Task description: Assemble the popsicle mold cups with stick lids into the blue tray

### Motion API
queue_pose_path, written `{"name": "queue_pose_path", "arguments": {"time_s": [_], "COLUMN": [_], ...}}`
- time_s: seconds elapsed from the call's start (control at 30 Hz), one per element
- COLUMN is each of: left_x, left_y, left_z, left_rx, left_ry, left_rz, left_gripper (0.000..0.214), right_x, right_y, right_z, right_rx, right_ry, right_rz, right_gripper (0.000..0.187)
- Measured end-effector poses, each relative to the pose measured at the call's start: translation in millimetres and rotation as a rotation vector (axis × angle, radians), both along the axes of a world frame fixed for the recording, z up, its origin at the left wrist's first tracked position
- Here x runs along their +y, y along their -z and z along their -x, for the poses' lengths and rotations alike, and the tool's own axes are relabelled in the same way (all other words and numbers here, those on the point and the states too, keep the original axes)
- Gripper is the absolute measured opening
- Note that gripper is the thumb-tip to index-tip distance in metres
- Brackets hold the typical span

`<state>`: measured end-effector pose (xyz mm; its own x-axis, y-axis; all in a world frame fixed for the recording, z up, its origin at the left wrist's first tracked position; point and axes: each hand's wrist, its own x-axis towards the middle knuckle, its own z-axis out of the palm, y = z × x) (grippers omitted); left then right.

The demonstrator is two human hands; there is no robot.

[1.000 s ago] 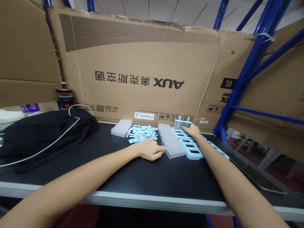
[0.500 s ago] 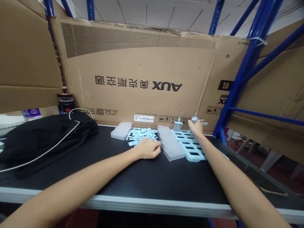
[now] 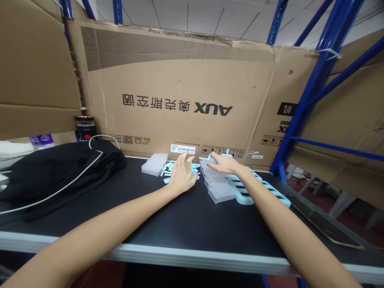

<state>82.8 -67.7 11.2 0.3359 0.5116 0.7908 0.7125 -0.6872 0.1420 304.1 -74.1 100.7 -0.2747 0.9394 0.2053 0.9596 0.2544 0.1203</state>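
Note:
My left hand (image 3: 182, 176) is raised over the pile of light blue popsicle sticks (image 3: 168, 170), its fingers spread and partly hiding the pile. My right hand (image 3: 224, 163) is closed on a popsicle mould (image 3: 212, 159), a small clear cup whose blue stick points left. Below that hand lies a row of clear mould cups (image 3: 220, 191). Right of the row sits the light blue slotted mould tray (image 3: 245, 199), partly covered by my right forearm. Behind my right wrist the blue stick (image 3: 227, 151) of another mould pokes up.
More clear mould cups (image 3: 155, 165) lie left of the sticks. A black cloth bag (image 3: 66, 172) with a white cable (image 3: 76, 182) covers the table's left side, near a dark jar (image 3: 86, 128). A cardboard sheet (image 3: 168, 84) stands behind; a phone-like dark slab (image 3: 333, 228) lies right.
My right hand has brought the mould left from above the tray, tipping its stick from upright to sideways. My left hand has lifted slightly and opened its fingers.

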Motion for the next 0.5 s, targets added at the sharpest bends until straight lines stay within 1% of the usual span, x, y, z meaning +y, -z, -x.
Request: {"name": "queue_pose_path", "arguments": {"time_s": [0.1, 0.17, 0.33, 0.4, 0.5], "left_x": [-2, -5, -8, -8, -7], "left_y": [-0.6, -1.6, -3.3, -3.8, -4.7], "left_z": [-1, -1, -1, -1, -1], "left_rx": [0.036, 0.073, 0.121, 0.126, 0.131], "left_ry": [0.047, 0.066, 0.055, 0.048, 0.04], "left_rz": [-0.064, -0.072, -0.057, -0.057, -0.056], "left_gripper": [0.064, 0.067, 0.071, 0.069, 0.057], "right_x": [-4, -6, -8, -10, -13], "right_y": [1.0, 1.0, -1.8, -5.1, -11.4], "right_z": [14, 19, 20, 16, 8], "right_rx": [-0.047, -0.05, -0.028, -0.008, 0.052], "right_ry": [-0.029, -0.033, -0.035, -0.049, -0.046], "right_rz": [-0.045, -0.048, -0.073, -0.057, -0.002], "right_gripper": [0.062, 0.067, 0.069, 0.068, 0.067]}}
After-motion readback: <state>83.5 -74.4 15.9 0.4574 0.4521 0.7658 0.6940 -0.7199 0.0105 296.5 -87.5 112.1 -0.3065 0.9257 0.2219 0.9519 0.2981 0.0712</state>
